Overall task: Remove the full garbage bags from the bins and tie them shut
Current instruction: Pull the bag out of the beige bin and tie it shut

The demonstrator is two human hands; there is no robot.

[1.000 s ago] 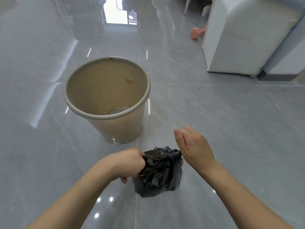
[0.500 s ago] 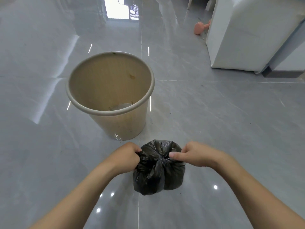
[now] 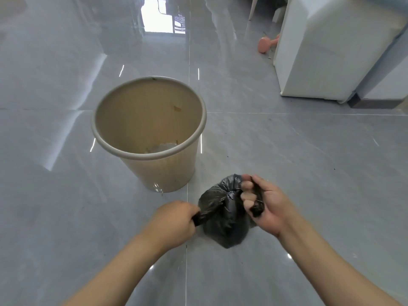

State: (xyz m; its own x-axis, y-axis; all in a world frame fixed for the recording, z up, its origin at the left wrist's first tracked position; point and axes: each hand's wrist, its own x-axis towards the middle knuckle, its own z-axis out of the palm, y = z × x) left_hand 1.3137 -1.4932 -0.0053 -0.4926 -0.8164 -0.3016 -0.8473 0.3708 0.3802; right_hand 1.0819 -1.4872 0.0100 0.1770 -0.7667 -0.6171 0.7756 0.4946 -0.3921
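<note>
A small black garbage bag (image 3: pixel 223 219) hangs just above the grey floor in front of me, bunched at its top. My left hand (image 3: pixel 174 221) is fisted around one twisted end of the bag on its left side. My right hand (image 3: pixel 266 205) grips the other twisted end on the right, palm turned up, with the plastic wound between its fingers. A beige round bin (image 3: pixel 154 151) stands on the floor behind and to the left of the bag, with no liner in it and a little debris at its bottom.
A white appliance or cabinet (image 3: pixel 326 51) stands at the back right. A pink dumbbell-like object (image 3: pixel 266 44) lies on the floor beside it. Glossy grey floor tiles (image 3: pixel 309 173) stretch all around.
My right hand came from open in the air to the bag's top, took one end and pulled it right. My left hand pulled the other end left. The view drew back.
</note>
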